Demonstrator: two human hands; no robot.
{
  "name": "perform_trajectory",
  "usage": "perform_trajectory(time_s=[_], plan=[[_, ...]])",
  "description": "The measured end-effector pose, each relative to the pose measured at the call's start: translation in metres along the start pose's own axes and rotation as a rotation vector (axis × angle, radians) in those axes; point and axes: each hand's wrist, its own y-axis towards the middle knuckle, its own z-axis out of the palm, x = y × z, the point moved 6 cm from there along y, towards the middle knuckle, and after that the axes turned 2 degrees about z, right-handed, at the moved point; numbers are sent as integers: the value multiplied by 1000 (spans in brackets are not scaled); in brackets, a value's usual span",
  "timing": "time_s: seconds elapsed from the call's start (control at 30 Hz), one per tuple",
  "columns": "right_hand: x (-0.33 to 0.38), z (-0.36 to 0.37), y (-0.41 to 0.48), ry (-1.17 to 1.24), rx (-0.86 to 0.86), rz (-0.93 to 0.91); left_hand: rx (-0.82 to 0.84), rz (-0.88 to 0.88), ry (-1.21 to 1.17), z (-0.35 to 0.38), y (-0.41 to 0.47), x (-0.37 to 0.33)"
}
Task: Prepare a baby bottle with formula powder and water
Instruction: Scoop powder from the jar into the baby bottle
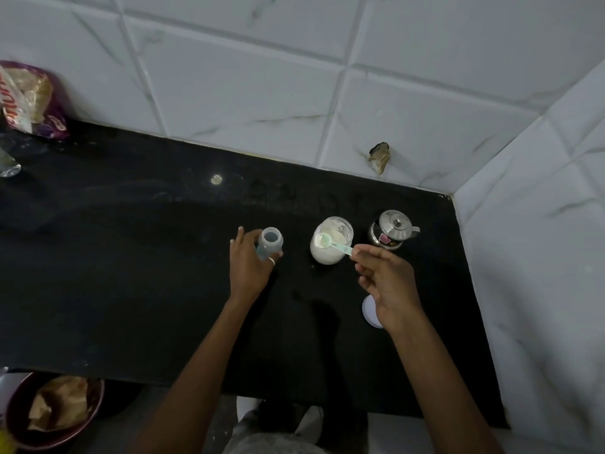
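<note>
An open baby bottle (pixel 270 244), clear and uncapped, stands upright on the black counter (pixel 131 273). My left hand (pixel 249 267) grips it from the left side. To its right sits an open glass jar of white formula powder (pixel 331 244). My right hand (pixel 386 283) pinches the handle of a pale green scoop (pixel 330 242), whose bowl, filled with powder, hovers over the jar's mouth. A small steel kettle (pixel 393 229) with a lid stands right of the jar.
A white round lid (pixel 369 311) lies on the counter, partly under my right wrist. A bread bag (pixel 31 99) leans on the tiled wall at far left, with a glass (pixel 8 162) below it. A bowl (pixel 54 411) sits below the counter's front edge.
</note>
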Motion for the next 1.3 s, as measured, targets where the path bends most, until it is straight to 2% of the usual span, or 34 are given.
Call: perform_trajectory(time_s=[0.23, 0.43, 0.63, 0.87, 1.03, 1.2, 1.3], plan=[[41, 7, -27, 90, 63, -73, -35, 179, -146, -33, -41, -89], [90, 6, -61, 9, 89, -274, -125, 351, -139, -52, -68, -144], [106, 2, -73, -82, 39, -500, -168, 372, -154, -61, -73, -164], [107, 6, -79, -180, 19, -668, -186, 371, -147, -60, -73, -170], [111, 11, -91, -360, -32, -891, -187, 378, -112, -57, -71, -170], [113, 16, -103, -581, -96, -1251, -191, 372, -107, -57, -69, -170], [109, 17, -103, -673, -104, -1405, -200, 378, -122, -58, -69, -171]])
